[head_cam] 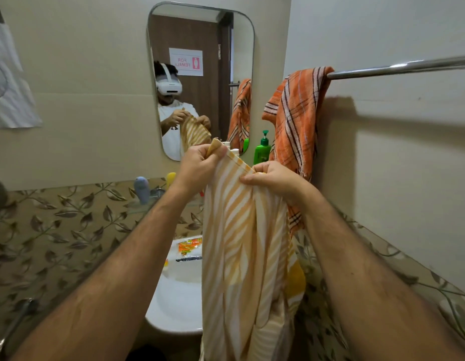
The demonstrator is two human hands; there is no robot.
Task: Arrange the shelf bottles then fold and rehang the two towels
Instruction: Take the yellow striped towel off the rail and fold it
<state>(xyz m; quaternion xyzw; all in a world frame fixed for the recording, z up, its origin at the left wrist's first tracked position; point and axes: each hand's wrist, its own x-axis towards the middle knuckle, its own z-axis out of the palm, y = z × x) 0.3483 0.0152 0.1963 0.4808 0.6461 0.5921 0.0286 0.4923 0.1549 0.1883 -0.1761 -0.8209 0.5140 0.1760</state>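
Observation:
A yellow-and-white striped towel hangs down in front of me, held by its top edge. My left hand grips one upper corner and my right hand pinches the edge beside it, the two hands close together. An orange plaid towel hangs bunched over the left end of the chrome towel bar on the right wall. On the shelf below the mirror stand a green pump bottle, a blue bottle, a yellow bottle and white bottle tops partly hidden by the towel.
A mirror on the wall ahead reflects a person in a headset. A white sink sits below, with an orange packet on its rim. Leaf-patterned tiles cover the lower walls. A paper sheet hangs at far left.

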